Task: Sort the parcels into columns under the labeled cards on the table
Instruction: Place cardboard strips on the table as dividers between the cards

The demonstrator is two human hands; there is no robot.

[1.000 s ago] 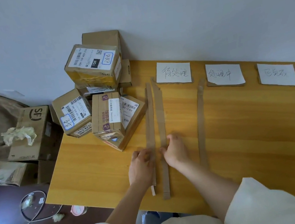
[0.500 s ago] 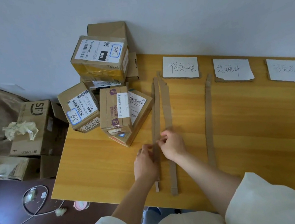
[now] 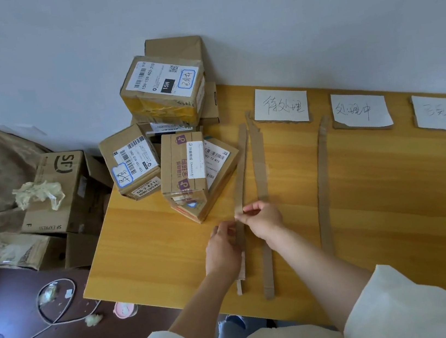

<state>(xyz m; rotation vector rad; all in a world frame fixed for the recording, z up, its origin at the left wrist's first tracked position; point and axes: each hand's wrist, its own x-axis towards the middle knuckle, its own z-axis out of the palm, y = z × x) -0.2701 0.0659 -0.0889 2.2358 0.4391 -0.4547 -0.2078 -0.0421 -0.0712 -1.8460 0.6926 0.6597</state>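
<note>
Pinching the leftmost cardboard strip (image 3: 241, 172), right hand (image 3: 263, 220); left hand (image 3: 222, 250) grips its lower part; parcels (image 3: 171, 136) piled beside.

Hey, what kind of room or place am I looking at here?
Probably a makeshift parcel-sorting spot in a home or small office. A wooden table stands against a plain wall, with labelled cardboard parcels piled at its corner, handwritten cards along the back edge, and more boxes on the floor.
</note>
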